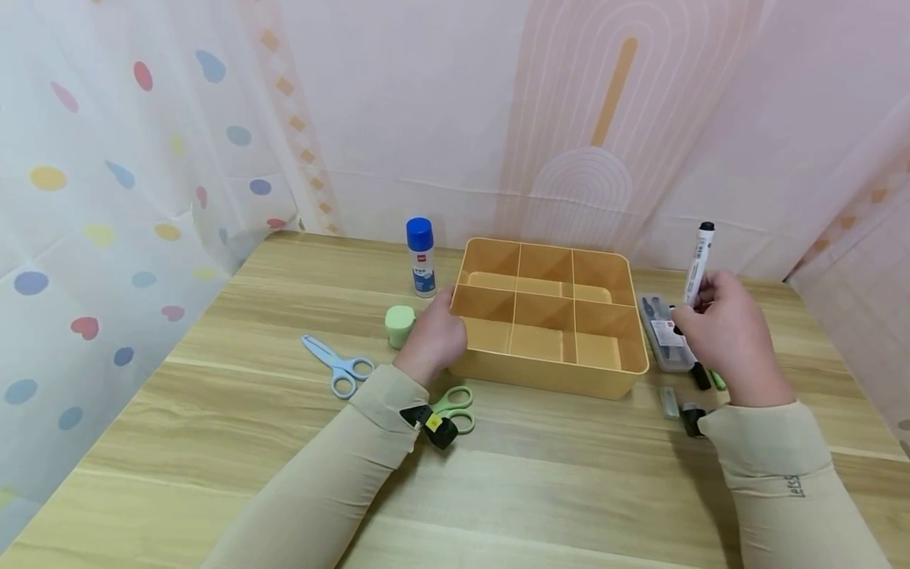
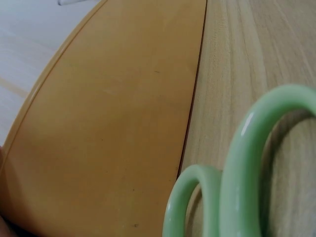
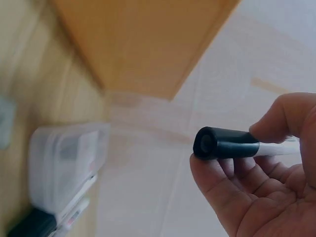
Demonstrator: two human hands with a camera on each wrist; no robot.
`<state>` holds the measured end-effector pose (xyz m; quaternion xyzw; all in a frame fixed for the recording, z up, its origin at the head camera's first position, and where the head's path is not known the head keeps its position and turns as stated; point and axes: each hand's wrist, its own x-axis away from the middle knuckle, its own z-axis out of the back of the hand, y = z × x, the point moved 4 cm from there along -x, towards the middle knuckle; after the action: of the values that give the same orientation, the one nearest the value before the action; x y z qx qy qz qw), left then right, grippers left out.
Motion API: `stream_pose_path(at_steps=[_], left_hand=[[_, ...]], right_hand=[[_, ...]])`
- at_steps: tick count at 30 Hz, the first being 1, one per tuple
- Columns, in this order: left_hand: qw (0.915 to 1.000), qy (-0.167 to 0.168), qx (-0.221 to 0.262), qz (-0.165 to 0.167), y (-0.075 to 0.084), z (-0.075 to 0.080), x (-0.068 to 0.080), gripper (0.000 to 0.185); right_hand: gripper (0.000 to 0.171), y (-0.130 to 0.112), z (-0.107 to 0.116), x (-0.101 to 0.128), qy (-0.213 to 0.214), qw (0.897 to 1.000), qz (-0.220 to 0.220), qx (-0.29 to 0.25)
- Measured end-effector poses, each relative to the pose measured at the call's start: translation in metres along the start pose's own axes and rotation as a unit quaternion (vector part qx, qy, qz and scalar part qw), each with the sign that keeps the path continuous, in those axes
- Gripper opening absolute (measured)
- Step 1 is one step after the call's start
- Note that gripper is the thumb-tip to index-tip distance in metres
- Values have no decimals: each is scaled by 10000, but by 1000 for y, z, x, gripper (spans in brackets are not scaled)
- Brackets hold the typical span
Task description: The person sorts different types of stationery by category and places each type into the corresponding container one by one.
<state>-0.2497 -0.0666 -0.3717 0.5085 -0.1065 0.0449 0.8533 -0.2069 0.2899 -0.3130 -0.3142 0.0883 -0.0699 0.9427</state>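
Note:
My left hand (image 1: 437,333) grips the left side of an orange storage box (image 1: 547,375) divided into several compartments. In the left wrist view the box's front wall (image 2: 113,118) fills much of the picture, and only bits of fingers show at the left edge. Right of the box, my right hand (image 1: 732,336) holds a white marker (image 1: 697,265) with black ends, raised nearly upright above the table. The right wrist view shows the marker's black cap (image 3: 227,143) between thumb and fingers. Green scissors (image 1: 462,408) lie beneath my left wrist, their blades hidden.
Blue scissors (image 1: 337,365), a light green lidded item (image 1: 400,322) and a blue-capped glue stick (image 1: 421,261) are at the left. At the right are a clear plastic case (image 1: 667,352), a black-ended pen (image 1: 701,376), a green pen (image 1: 717,381) and a small grey-green block (image 1: 669,402).

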Motion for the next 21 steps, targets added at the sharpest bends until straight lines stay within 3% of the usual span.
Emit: stream_pose_path(at_steps=[7,13,21], left_hand=[[10000,-29,-9,45,2,2,0,75],[10000,-19,-3,16,2,3,-1,76],[10000,-42,-13,-5,1,2,0,76]], right_hand=[[30,-28,-5,10,382,9970,395,-543],[33,-44,-24,16,57,9919,681,-1073],[29,-47,-44,24,-318,9903,675,-1172]])
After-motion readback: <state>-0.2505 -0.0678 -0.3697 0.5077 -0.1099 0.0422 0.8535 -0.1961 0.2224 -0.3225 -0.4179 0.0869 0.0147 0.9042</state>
